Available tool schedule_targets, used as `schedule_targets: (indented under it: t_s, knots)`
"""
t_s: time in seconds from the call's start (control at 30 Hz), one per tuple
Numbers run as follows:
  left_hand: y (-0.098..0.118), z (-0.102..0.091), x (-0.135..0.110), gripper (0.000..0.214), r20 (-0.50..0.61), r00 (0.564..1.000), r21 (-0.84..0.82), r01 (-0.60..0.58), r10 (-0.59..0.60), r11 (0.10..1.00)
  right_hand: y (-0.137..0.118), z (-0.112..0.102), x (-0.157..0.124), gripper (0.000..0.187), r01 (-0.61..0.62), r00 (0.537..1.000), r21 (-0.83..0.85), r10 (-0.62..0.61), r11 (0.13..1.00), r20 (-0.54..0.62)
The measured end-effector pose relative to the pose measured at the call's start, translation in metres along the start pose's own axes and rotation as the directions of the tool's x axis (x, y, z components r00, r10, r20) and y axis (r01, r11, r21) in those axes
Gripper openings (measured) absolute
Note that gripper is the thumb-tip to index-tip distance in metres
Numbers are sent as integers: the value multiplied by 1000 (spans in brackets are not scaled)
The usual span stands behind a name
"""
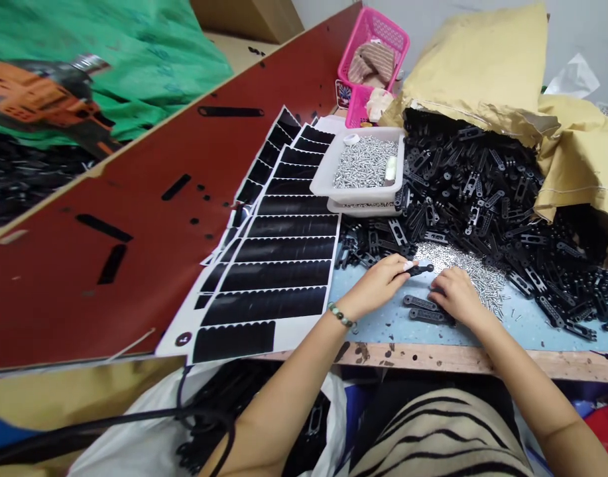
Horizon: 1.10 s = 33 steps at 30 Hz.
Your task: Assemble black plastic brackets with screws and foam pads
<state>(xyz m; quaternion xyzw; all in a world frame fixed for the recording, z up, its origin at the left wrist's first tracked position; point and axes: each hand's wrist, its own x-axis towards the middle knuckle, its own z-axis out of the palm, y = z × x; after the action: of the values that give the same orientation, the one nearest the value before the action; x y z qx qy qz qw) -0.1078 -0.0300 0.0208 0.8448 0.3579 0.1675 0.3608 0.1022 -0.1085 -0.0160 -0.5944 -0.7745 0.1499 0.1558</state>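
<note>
My left hand (378,286) is closed in a pinch on a small black plastic link (421,269), whose rounded end points right. A white wrap shows on one fingertip of this hand. Just to the right, my right hand (457,295) rests low over the blue work surface (368,311) with its fingers curled. Whatever lies between those fingertips is hidden. Beside them, side by side, lie black links (425,316), partly under the right hand. Silver screws (487,281) are heaped behind and right of that hand.
A large heap of black links (463,179) spills from brown paper sacks (477,59). A white tub (321,175) holds screws. Black strip sheets (284,255) lie left, beside a red-brown board (149,265). Pink baskets (406,43) stand behind; an orange power tool (35,99) is far left.
</note>
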Motion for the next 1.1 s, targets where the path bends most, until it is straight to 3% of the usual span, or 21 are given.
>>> schedule_targets:
  t_s: [0.1, 0.17, 0.3, 0.47, 0.67, 0.93, 1.1]
  knots:
    - [2, 11, 5, 30, 52, 998, -3, -33, 33, 999, 8, -3, -14, 23, -59, 986, 98, 73, 993, -151]
    - [3, 22, 10, 28, 145, 986, 24, -89, 85, 996, 14, -4, -27, 27, -36, 977, 145, 65, 989, -204]
    - [0, 36, 17, 25, 270, 953, 91, -168, 138, 982, 13, 7, -39, 20, 68, 987, 112, -51, 991, -150]
    - [-9, 32, 18, 26, 266, 959, 105, -131, 99, 986, 5, 21, -30, 22, 40, 986, 64, -29, 997, -163]
    - [-8, 33, 16, 24, 237, 967, 94, -121, 96, 988, 9, 18, -26, 20, 31, 990, 74, -20, 997, -137]
    - [-8, 23, 30, 24, 230, 967, 51, -120, 105, 992, 3, 19, -23, 20, -12, 977, 76, 28, 997, -212]
    - [-10, 27, 27, 22, 255, 963, 25, -99, 89, 995, -2, 20, -28, 17, -15, 989, 13, 17, 1000, -149]
